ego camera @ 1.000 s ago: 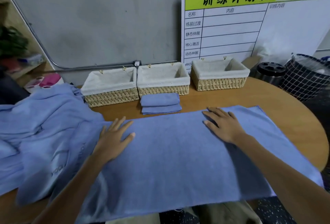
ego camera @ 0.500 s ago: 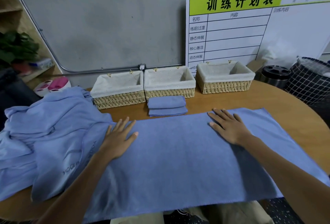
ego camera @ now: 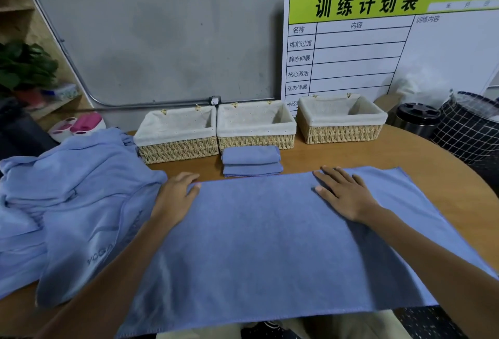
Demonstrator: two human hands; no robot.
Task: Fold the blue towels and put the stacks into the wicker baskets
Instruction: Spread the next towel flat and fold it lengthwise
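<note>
a: what's nearest you in the frame?

b: the spread blue towel (ego camera: 270,244), flat on the desk (ego camera: 432,166), filling the lower middle; its near edge hangs over the desk's edge at the bottom of the frame.

a: and your hands?

b: your left hand (ego camera: 175,198) lies on the towel's far left corner, left of centre, fingers bent over the far edge, thumb on top of the cloth. whether it's pinching the cloth or only resting there, i cannot tell. your right hand (ego camera: 344,194) lies flat on the towel right of centre, fingers straight and spread, holding nothing.

a: what's to the left?

b: a loose pile of blue towels (ego camera: 62,203) at the left edge, one with "yoga" lettering showing, lapping against the spread towel.

a: further back?

b: a small stack of folded towels (ego camera: 252,162) sits on the desk just beyond the spread towel's far edge, in the middle of the frame. behind it, three wicker baskets with pale liners: the left basket (ego camera: 175,136) and middle basket (ego camera: 255,128) touching, the right basket (ego camera: 341,120) a little apart. nothing is in them that you can see.

a: and at the very back?

b: a white board with a green header (ego camera: 378,41) leans on the grey wall, upper right.
</note>
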